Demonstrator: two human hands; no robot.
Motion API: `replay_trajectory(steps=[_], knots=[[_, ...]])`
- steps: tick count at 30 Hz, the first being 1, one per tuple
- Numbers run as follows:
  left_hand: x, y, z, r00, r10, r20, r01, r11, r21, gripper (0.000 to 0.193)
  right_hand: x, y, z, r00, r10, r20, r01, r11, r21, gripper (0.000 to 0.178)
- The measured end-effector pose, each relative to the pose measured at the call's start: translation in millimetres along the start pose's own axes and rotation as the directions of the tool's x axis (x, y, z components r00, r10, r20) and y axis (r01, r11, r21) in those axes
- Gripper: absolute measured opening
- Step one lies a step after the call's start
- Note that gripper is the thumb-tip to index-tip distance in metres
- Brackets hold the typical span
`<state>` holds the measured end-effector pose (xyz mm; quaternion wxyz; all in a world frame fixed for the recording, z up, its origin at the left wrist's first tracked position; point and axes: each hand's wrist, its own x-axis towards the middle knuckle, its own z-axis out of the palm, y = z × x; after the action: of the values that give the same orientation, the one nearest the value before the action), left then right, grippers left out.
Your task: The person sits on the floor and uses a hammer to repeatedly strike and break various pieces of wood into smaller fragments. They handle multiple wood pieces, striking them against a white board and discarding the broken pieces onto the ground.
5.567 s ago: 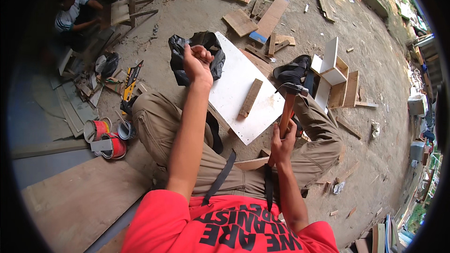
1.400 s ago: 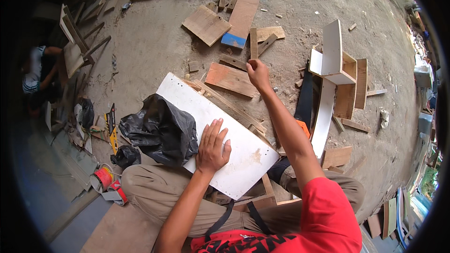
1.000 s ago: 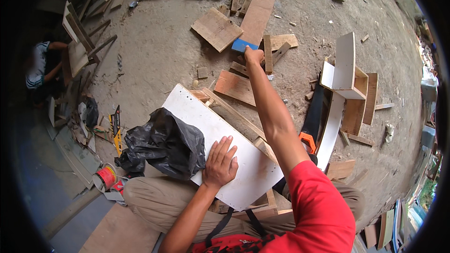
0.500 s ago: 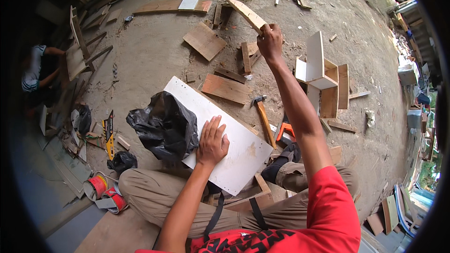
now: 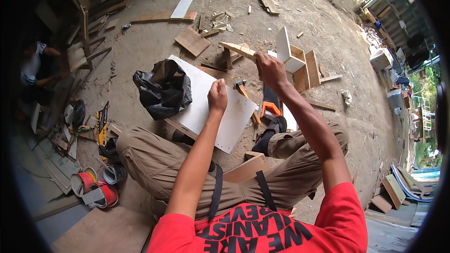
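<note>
The ground [image 5: 150, 42] is bare and dusty, with wood pieces [image 5: 192, 42] spread over it, and a co-worker [image 5: 37, 63] is in the shade at the far left. The plank [image 5: 236, 48] is in the air in front of the person, beyond the right part of the white board [image 5: 234, 122]. The right hand [image 5: 273, 69] grips it at the near end only. For this reason, I think, the plank could turn in the fingers or its far end could drop; a loose grip would be the cause. If it swings low to the left, it could strike the left hand [image 5: 217, 96].

The plank points away from the person and to the left; its long axis goes from the right hand toward the upper left. How much it tilts, I cannot tell well.

The left hand has curled fingers and is over the board; I cannot tell whether it touches it, or whether something small is inside. A wooden strip [image 5: 180, 129] shows under the board's left edge, so the board could perhaps tip if pressed at one side. The black bag [image 5: 161, 94] is at the board's left, the hammer [image 5: 243, 90] at its right. The saw [image 5: 271, 107] lies just beside the right foot [image 5: 278, 124], which a careless step could bring against it.
</note>
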<state>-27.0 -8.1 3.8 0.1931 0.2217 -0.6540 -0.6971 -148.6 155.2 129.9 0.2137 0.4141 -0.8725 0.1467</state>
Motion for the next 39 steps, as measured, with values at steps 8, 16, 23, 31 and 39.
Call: replay_trajectory(steps=[8,16,23,31,39], knots=[[-5.8,29.4,20.6,0.79,-0.286,0.542,0.585,0.617,-0.527,0.036,-101.2,-105.9,-51.1,0.98,-0.198,0.004,0.198,0.979,-0.049,0.036],[-41.7,26.4,-38.2,0.772,-0.19,0.606,0.553,0.671,-0.494,0.043,-105.6,-103.4,-110.3,0.983,0.061,-0.172,-0.013,0.963,0.269,0.028],[-77.9,29.2,-69.8,0.735,-0.262,0.625,0.572,0.734,-0.365,0.066,-181.5,103.8,28.7,0.429,0.869,0.247,-0.896,0.443,-0.004,0.041],[-76.6,71.9,-80.5,0.705,-0.637,0.313,0.52,0.763,0.384,0.059,-216.0,53.7,183.3,0.312,0.778,0.545,-0.918,0.395,-0.04,0.047],[-121.5,15.5,-23.2,1.0,0.019,-0.022,0.015,0.318,0.948,0.068,-240.7,16.3,214.4,0.508,0.734,0.45,-0.826,0.564,0.012,0.049]])
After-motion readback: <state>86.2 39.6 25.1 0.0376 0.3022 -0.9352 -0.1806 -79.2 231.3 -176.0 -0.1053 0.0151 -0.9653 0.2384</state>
